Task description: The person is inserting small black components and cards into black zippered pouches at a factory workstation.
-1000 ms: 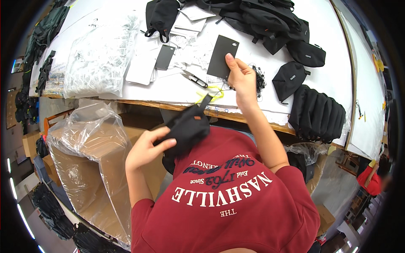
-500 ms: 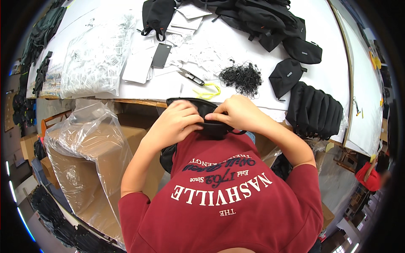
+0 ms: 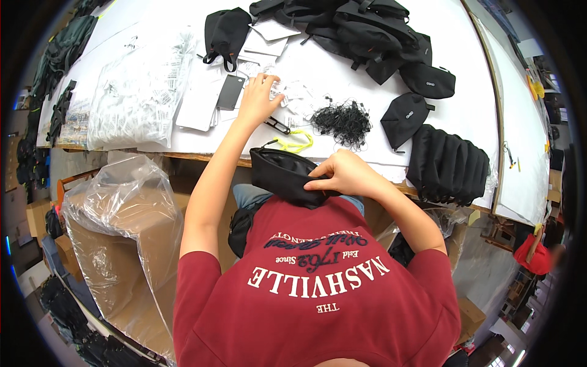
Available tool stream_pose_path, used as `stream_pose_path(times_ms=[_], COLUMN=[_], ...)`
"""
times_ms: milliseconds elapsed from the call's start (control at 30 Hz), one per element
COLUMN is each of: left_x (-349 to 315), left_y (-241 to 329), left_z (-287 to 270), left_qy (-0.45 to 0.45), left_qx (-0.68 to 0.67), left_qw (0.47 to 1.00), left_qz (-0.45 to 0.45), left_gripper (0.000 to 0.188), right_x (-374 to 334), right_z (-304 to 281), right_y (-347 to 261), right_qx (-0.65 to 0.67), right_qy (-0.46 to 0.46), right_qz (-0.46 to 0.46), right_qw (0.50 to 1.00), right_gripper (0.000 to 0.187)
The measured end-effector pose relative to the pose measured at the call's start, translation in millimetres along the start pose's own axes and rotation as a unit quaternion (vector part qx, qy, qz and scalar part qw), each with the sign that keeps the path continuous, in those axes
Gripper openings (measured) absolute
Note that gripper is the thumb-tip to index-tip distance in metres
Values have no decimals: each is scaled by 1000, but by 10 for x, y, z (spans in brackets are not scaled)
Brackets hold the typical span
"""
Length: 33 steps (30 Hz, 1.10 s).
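Note:
A black zip pouch (image 3: 276,175) is tilted at the table's front edge, its mouth open and its dark inside showing. My right hand (image 3: 345,174) pinches the pouch's right rim between thumb and fingers. Over the table, my left hand (image 3: 262,98) is stretched out above loose white paper labels (image 3: 298,101), fingers apart and nothing visible in them. Just below that hand lie black thread snips (image 3: 277,125), partly covered by it, and a yellow cord (image 3: 297,143). A dark grey card (image 3: 230,93) rests on white sheets beside my left hand.
Tangled black strings (image 3: 342,122) lie right of the labels. Black pouches (image 3: 403,119) and a row of stacked ones (image 3: 449,165) are at the right, with a heap (image 3: 361,30) behind. A clear bag of labels (image 3: 140,92) stands left, above a plastic-covered carton (image 3: 122,226).
My left hand has let go of the pouch and moved forward over the labels. My right hand keeps its grip, and the pouch's opening is now in plain sight.

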<state>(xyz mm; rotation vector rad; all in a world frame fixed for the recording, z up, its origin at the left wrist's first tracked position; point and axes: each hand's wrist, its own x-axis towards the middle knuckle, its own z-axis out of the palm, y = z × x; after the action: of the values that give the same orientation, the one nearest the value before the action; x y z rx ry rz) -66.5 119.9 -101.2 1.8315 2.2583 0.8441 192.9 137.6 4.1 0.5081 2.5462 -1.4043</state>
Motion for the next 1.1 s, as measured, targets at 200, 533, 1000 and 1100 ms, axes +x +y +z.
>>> stream_pose_path(times_ms=[200,533,1000,1100], left_x=[155,263,180,93], left_y=[-13,-112,168,694], left_z=[-98,33,-237,-744], left_qy=[25,1,17,29], left_qx=[-45,-14,-64,-399], left_qw=[999,1000,998,915], left_qz=[-13,22,-16,-45], left_gripper=[17,23,34,23], right_x=[-163,-189,-232,-251], right_z=[-135,-41,-152,-277], right_y=[-76,-94,-97,-118], right_qx=[-84,-134,-185,-218], right_qy=[118,80,115,149], right_qz=[-65,-122,-95,-98], right_qw=[987,980,971,960], right_gripper=[21,20,19,18])
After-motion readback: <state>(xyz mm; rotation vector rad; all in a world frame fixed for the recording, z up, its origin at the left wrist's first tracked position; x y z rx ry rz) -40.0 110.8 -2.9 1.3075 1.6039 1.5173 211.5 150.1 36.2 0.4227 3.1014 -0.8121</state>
